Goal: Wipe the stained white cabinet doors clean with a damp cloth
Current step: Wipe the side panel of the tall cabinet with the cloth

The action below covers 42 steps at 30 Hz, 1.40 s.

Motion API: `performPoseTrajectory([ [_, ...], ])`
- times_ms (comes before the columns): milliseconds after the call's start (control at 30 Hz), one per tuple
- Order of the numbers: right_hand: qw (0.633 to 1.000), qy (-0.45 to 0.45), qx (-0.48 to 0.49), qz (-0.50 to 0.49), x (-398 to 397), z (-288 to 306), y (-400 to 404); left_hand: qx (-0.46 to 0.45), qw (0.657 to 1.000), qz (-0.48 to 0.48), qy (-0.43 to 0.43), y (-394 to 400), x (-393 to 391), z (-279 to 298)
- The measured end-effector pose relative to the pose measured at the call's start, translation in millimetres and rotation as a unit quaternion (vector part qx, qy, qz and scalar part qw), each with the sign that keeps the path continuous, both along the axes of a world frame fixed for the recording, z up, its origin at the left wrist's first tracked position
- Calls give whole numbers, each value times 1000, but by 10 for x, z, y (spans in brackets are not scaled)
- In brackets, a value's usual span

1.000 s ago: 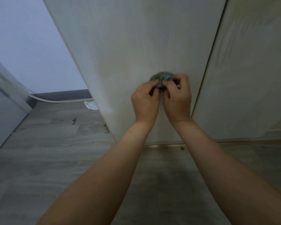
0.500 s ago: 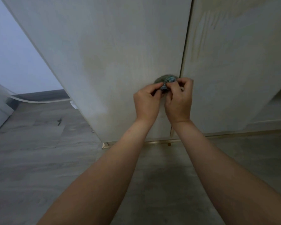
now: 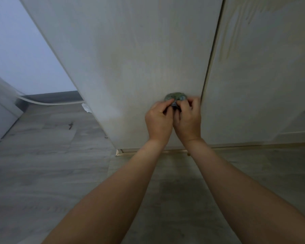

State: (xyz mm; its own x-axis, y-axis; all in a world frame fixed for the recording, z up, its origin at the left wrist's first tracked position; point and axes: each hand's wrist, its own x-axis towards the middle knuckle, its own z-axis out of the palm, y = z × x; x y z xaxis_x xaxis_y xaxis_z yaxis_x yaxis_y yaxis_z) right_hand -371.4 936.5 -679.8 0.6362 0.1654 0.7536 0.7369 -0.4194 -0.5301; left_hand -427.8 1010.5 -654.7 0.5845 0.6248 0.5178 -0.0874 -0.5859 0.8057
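Two white cabinet doors fill the upper view: the left door [image 3: 130, 59] and the right door [image 3: 264, 76], split by a dark vertical gap. The right door carries yellowish streaks near its top. A small bunched blue-green cloth [image 3: 175, 96] sits against the lower left door, close to the gap. My left hand [image 3: 159, 120] and my right hand [image 3: 187, 118] are side by side just below it, both pinching the cloth with curled fingers. Most of the cloth is hidden behind my fingers.
Grey wood-look floor [image 3: 51, 164] spreads below and to the left. A brass-coloured strip [image 3: 148, 152] runs along the cabinet base. A white cable [image 3: 48, 103] lies along the dark baseboard at left, with a white scrap [image 3: 86, 108] and small dark debris [image 3: 70, 125] on the floor.
Both hands have kept hold of the cloth at the same low spot on the left door. The view has swung back left, so the door gap sits further right in the frame.
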Motion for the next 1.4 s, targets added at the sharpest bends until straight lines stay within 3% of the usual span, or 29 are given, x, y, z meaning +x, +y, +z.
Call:
performPoseTrajectory([
  [100,998,4,-52,30,-117,-223,257,-91,994,-11,60,396,-140,-276],
  [167,990,66,-108,54,-238,-469,324,-175,974,-25,143,540,-244,-533],
  [233,982,118,-129,70,-365,-593,379,-205,962,-24,179,559,-349,-653],
  [300,986,122,-98,58,-412,-482,446,-142,977,0,156,504,-366,-530],
  [367,995,83,-44,34,-417,-219,565,-76,994,36,69,508,-347,-263],
  [467,999,43,4,13,-406,9,758,-58,997,51,-21,629,-334,-37],
  [533,994,109,1,8,-457,-145,809,-78,995,54,13,727,-383,-199],
  [667,982,153,-108,38,-640,-687,906,-239,959,49,146,930,-538,-652],
  [733,983,166,-69,44,-681,-549,1033,-184,971,75,135,970,-576,-543],
  [833,997,64,20,47,-713,-92,1267,-48,994,101,20,1092,-640,-62],
  [900,998,12,34,51,-687,38,1375,-17,996,88,-16,1235,-678,58],
  [1033,994,64,-64,69,-837,-470,1446,-118,983,86,115,1414,-842,-377],
  [1133,983,134,-95,82,-993,-711,1479,-124,968,84,203,1440,-952,-560],
  [1200,984,126,-75,106,-1028,-496,1573,-103,976,109,157,1459,-970,-416],
  [1300,978,148,36,141,-1045,32,1794,-90,984,155,0,1630,-968,-67],
  [1400,977,153,43,144,-1028,102,2026,-105,979,162,-64,1845,-966,38],
])
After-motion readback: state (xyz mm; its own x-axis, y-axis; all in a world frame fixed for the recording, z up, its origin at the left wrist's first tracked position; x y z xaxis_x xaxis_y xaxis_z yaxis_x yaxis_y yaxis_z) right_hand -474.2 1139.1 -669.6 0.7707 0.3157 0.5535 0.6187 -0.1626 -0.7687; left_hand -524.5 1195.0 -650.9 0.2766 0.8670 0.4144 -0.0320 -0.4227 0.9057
